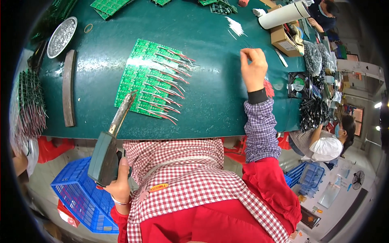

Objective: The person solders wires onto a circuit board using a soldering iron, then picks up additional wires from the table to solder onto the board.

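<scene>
Your two hands at the green bench, circuit panel between them.

Your left hand point(117, 184) is closed around the grip of a soldering gun point(111, 141), whose tip touches the lower edge of the green circuit panel point(148, 77) with red wires. Your right hand point(253, 69), well right of the panel, pinches thin wire leads point(248, 45) with its fingers bunched on the green table point(210, 89).
</scene>
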Motion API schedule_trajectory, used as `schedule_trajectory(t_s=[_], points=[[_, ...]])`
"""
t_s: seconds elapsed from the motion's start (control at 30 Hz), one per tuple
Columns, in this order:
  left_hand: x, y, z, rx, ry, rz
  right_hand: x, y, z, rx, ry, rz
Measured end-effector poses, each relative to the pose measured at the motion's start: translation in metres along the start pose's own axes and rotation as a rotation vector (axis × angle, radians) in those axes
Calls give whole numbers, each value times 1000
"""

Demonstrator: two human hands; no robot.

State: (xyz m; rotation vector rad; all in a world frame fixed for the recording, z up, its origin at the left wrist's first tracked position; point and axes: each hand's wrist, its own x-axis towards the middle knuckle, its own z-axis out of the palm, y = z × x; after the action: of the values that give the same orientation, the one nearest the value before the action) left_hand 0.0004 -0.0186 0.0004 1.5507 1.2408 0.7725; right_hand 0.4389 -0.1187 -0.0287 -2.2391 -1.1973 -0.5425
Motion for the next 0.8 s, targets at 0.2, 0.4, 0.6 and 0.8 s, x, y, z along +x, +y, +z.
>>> schedule_trajectory(t_s=[0.2,0.4,0.6,0.8], points=[[-3,-1,0,-24,13,3,5,41,1,-106,-106,168],[-6,4,-2,-34,46,-3,23,48,13,-109,-250,3],[-5,4,-5,-7,-13,1,20,45,10,-235,-224,-135],[-7,7,-9,-36,-30,10,12,-72,0,161,-48,-67]])
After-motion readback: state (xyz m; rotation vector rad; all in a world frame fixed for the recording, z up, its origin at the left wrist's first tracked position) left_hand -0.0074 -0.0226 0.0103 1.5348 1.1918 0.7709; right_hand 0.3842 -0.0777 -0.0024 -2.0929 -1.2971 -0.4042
